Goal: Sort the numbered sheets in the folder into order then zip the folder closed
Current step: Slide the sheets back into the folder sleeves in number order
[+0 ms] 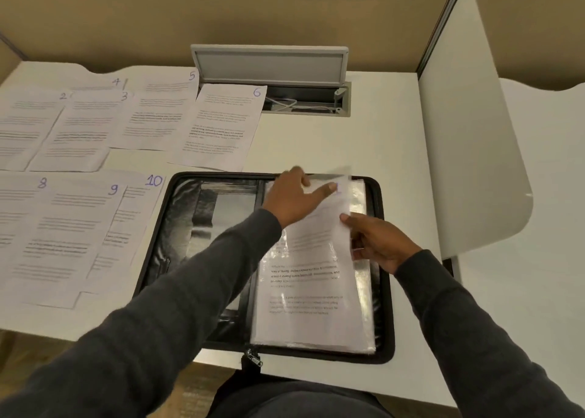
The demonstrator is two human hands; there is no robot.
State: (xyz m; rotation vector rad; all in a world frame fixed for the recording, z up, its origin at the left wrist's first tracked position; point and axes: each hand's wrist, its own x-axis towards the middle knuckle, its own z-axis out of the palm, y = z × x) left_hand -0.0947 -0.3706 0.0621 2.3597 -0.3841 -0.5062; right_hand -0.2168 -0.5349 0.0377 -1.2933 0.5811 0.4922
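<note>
Nearest to us, the zip pull (pixel 253 358) hangs off the near edge of the black folder (pixel 384 332), which lies open and flat on the white desk (pixel 395 139), right of centre. Its left half shows only shiny dark lining. Its right half carries a stack of clear pockets (pixel 364 291) with a printed sheet (pixel 304 291) on top.

Both hands are on that sheet, and both arms wear dark sleeves (pixel 190 291). The right hand (pixel 376 243) pinches the sheet's right edge, thumb on top and fingers curled beneath. Blur keeps us from telling whether it also catches the pocket. The left hand (pixel 291 200) reaches across to the sheet's far end and grips it there, with the thumb laid along the face and the fingers hooked over the far edge. That far end lifts slightly off the folder and is smeared, so we cannot read its number.

To the left of the folder lie sheet 8 (pixel 19 227), sheet 9 (pixel 63 227) and sheet 10 (pixel 126 221), overlapping, with sheet 10 just beside the folder's left edge. Farther off, a second overlapping row holds sheet 2 (pixel 25 126), sheet 3 (pixel 85 129), sheet 4 (pixel 95 83), sheet 5 (pixel 158 110) and sheet 6 (pixel 218 129). Beyond sheet 6, a cable hatch (pixel 272 64) stands with its lid raised. A white divider panel (pixel 468 132) stands along the right.
</note>
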